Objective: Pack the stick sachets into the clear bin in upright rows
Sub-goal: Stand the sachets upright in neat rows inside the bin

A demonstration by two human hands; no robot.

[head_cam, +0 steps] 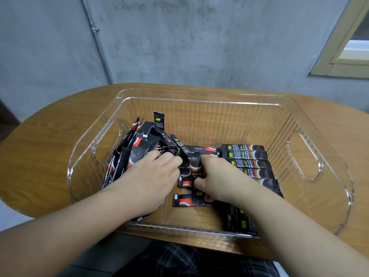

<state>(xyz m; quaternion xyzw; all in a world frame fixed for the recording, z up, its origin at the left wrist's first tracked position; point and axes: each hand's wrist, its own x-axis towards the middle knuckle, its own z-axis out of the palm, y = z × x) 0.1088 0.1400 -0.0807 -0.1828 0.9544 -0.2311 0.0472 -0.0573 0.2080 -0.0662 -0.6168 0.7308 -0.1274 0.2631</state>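
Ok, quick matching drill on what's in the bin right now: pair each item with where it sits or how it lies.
Column one:
1. left hand
2. right hand
3. leaning sachets
4. flat sachet row

Column two:
A. lying side by side on the right half of the clear bin floor
B. propped upright against the bin's left wall
C. pinching one sachet in the middle of the bin
D. resting on the leaning stack, fingers toward the centre

Pairs: 1-D, 2-C, 3-B, 4-A
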